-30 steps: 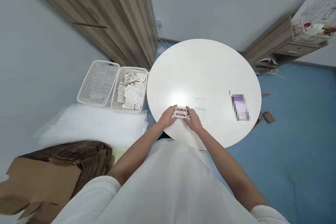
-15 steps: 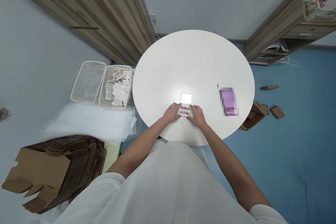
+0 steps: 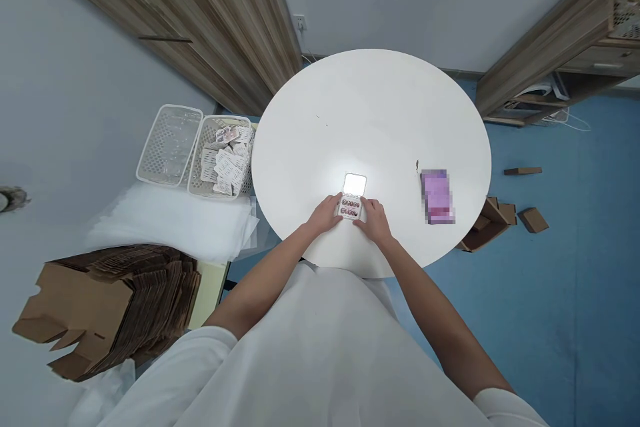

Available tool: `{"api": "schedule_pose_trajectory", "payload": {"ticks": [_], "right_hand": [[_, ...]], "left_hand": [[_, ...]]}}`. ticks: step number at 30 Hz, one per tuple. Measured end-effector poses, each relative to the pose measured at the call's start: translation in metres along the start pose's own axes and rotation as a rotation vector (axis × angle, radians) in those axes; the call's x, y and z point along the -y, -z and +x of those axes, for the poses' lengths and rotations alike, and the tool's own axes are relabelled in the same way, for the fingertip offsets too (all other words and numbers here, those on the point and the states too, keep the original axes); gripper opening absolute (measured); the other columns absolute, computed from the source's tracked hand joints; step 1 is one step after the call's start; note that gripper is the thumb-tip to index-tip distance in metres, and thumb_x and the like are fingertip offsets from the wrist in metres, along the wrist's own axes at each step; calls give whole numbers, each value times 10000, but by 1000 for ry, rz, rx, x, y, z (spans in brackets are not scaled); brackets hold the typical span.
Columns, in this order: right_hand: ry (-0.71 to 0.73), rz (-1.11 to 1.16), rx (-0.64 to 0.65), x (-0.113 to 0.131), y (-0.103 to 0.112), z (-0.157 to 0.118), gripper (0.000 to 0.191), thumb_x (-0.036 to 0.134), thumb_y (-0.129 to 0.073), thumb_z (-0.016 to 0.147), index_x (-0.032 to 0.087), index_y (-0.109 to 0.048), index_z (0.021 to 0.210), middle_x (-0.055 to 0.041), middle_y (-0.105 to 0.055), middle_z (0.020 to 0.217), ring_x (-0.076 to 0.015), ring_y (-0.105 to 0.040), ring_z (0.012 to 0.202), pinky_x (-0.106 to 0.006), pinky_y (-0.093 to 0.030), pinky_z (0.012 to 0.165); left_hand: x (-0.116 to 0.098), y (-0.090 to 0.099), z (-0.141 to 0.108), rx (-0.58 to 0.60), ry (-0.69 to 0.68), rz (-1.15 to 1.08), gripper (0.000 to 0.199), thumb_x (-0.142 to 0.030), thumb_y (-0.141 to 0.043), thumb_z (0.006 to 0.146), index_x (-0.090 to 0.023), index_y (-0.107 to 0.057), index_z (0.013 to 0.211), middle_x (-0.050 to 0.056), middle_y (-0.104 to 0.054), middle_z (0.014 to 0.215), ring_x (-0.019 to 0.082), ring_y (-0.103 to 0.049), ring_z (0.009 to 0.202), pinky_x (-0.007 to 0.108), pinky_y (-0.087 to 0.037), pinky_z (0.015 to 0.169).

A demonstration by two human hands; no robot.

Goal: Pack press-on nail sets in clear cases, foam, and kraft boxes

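A small clear hinged case lies on the white table in front of me, its lid raised on the far side and shining white. Inside are two rows of small dark-red and pinkish oval pieces, which look like press-on nails. My left hand grips the case's left edge with thumb and fingers. On the opposite edge, my right hand holds it the same way. The fingertips cover parts of both sides.
The oval white table carries a blurred purple item on the right. Left of it stand a basket of printed cards and a basket of clear pieces. White sheets and stacked cardboard lie nearer; cardboard boxes sit on the floor.
The camera view has shifted slightly. Both hands stay at the sides of the opened case, which looks turned a little; its lid remains raised.
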State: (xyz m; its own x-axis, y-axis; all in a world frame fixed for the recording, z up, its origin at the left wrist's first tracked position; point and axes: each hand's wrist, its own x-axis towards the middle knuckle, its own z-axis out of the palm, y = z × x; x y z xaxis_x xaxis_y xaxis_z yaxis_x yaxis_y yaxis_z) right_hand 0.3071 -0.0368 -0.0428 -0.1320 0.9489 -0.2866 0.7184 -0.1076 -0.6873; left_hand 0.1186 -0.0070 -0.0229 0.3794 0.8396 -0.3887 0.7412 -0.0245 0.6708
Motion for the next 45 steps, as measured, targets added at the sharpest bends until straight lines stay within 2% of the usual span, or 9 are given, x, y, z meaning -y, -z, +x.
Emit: {"api": "schedule_pose_trajectory", "payload": {"ticks": [6,11,13,17,23,27,35,40,45], "right_hand": [[-185,380,5,1,0,-9,782,289,-628,629,260,-258,1318,-69,-454,1174,-213,-480,1004,-395,-430,859],[-335,692,19,8,-5,-9,650,192,-582,625,225,-390,1246,-56,-519,1073,-140,-546,846,-323,-470,779],[-350,733,17,12,-8,-10,574,177,-574,623,212,-464,1186,-49,-532,1031,-121,-550,784,-313,-472,754],[-327,801,-29,25,-13,-19,521,198,-591,614,202,-511,1128,-36,-539,973,-106,-540,726,-303,-472,714],[-230,867,-83,64,-19,-39,496,267,-621,612,220,-510,1093,-29,-518,964,-95,-528,700,-308,-465,706],[-162,915,-69,88,-24,-50,490,280,-665,590,221,-521,1055,-27,-535,956,-101,-541,704,-318,-466,718],[-280,1098,-22,121,-29,-55,399,429,-588,701,223,-557,1042,-51,-623,979,-156,-609,794,-336,-480,744],[-278,1128,-61,141,-29,-54,401,381,-600,705,256,-517,1077,-40,-651,978,-168,-636,795,-336,-505,712],[-255,1166,-9,148,-22,-54,391,347,-623,692,252,-521,1058,-58,-644,1020,-184,-640,833,-366,-505,740]], "left_hand": [[10,-4,-7,-84,223,-349,645,-151,-566,702,-162,-323,1299,101,-508,1110,152,-532,881,300,-438,802],[17,-10,-7,-110,312,-601,529,-113,-573,686,-130,-460,1202,96,-563,1034,136,-546,867,289,-427,827],[18,-9,-9,-99,304,-664,446,-139,-579,693,-125,-528,1135,84,-587,969,136,-548,836,292,-433,801],[19,2,-22,26,233,-787,330,-219,-561,734,-154,-594,1056,44,-610,849,121,-542,751,283,-445,720],[30,30,-55,30,236,-961,372,-244,-639,699,-171,-571,1058,50,-601,901,114,-557,780,268,-451,709],[42,48,-75,57,170,-1062,404,-259,-703,642,-161,-572,1011,37,-595,820,107,-566,740,269,-457,697],[51,69,-101,166,105,-1163,417,-263,-744,602,-154,-586,972,31,-594,809,98,-580,703,279,-467,701],[52,76,-110,279,125,-1249,401,-236,-730,632,-149,-568,988,66,-624,870,107,-596,734,265,-476,697],[54,82,-112,293,140,-1345,342,-212,-707,662,-159,-574,972,52,-621,866,90,-590,739,236,-483,700]]}}
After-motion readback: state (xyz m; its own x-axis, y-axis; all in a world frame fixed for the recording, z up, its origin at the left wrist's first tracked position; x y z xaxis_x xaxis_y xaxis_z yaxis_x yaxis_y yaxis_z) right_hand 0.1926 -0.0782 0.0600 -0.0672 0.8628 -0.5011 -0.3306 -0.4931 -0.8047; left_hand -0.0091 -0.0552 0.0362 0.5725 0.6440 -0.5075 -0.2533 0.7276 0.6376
